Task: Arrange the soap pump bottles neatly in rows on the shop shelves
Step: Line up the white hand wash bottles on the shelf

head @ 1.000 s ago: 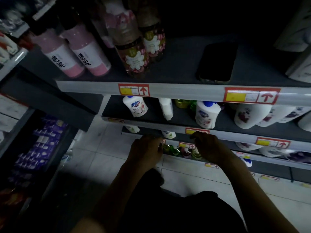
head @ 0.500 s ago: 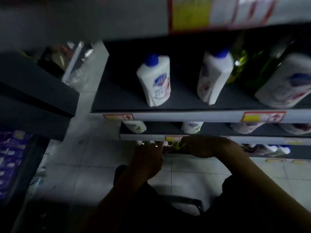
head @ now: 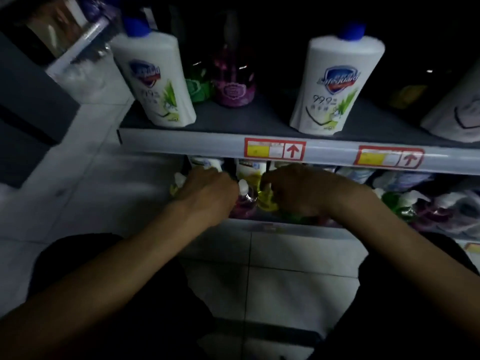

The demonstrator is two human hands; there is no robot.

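Observation:
Small soap pump bottles stand on the low shelf [head: 293,227] under a grey price rail. My left hand [head: 207,196] lies curled over the leftmost ones, beside a yellowish bottle with a white pump [head: 178,181]; its fingers are hidden. My right hand [head: 298,190] is closed around the neck of a yellow pump bottle [head: 265,200]. A purple pump bottle [head: 244,202] with a white pump stands between my hands. More green and purple pump bottles [head: 415,206] continue to the right in the dim light.
On the shelf above [head: 207,141] stand two white blue-capped bottles [head: 158,81] [head: 335,84], with a purple pump bottle [head: 233,87] and a green one behind. A dark shelving unit [head: 28,105] is at left. White floor tiles [head: 285,281] lie below, between my dark-clothed knees.
The view has dropped and moved closer to the lower shelves. Both hands stay on the low shelf's pump bottles, now slightly farther apart with the purple bottle showing between them.

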